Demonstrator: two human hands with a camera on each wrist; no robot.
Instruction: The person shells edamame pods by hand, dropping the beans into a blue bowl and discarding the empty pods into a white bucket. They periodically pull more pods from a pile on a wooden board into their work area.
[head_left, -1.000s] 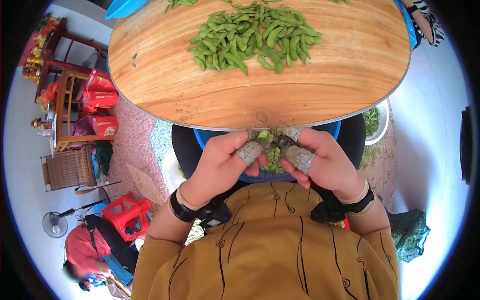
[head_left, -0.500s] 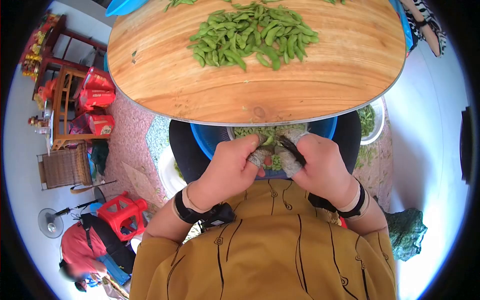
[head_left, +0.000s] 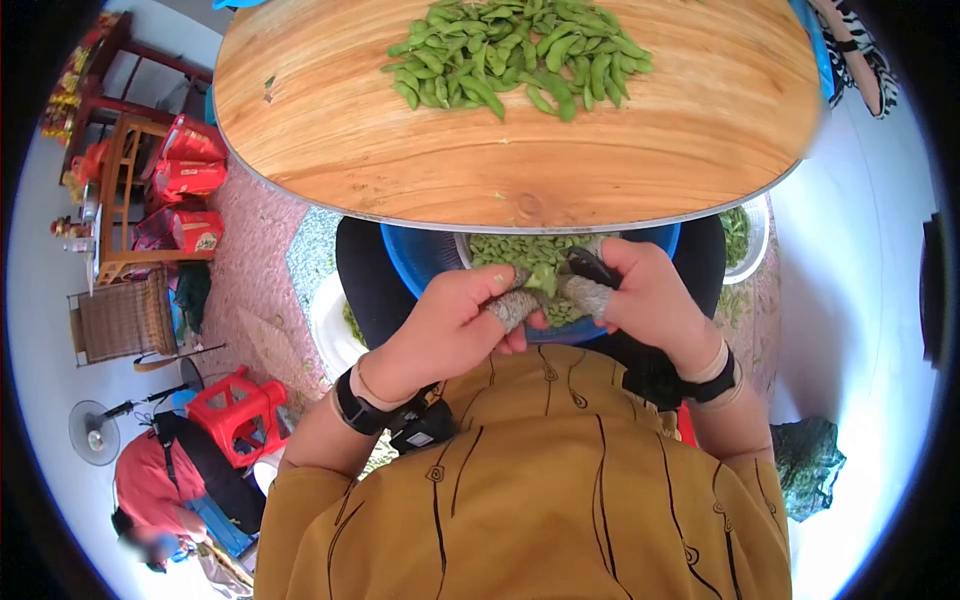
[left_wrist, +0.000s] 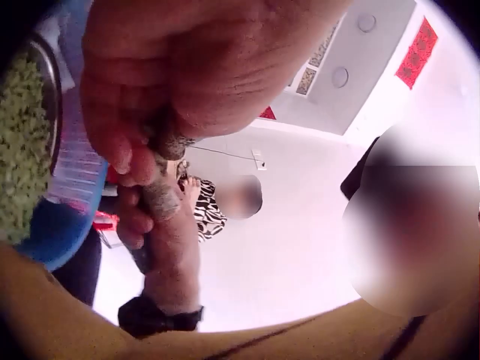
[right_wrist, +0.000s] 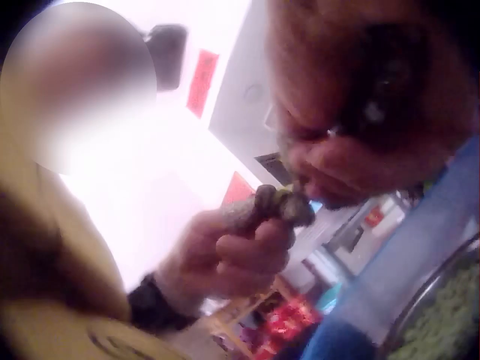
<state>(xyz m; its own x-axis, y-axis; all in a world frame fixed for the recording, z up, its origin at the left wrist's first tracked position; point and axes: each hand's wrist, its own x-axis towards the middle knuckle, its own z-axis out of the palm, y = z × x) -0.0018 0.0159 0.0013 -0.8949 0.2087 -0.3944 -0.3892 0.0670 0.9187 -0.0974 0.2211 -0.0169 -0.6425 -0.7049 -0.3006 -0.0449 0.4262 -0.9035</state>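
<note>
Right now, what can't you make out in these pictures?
- Pod, head view: mostly covered by the taped fingertips of both hands.
- Bowl of shelled beans: far side hidden under the wooden table.
- Wrist views: blurred, the palms fill them.

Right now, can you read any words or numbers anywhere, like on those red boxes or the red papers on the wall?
No text can be read.
Red boxes: pale markings, too small and blurred to read.
Red paper on the wall: dark marks, too blurred to read.
Red paper by the ceiling: blurred, unreadable.
Wooden table and pile of green pods: no writing.
</note>
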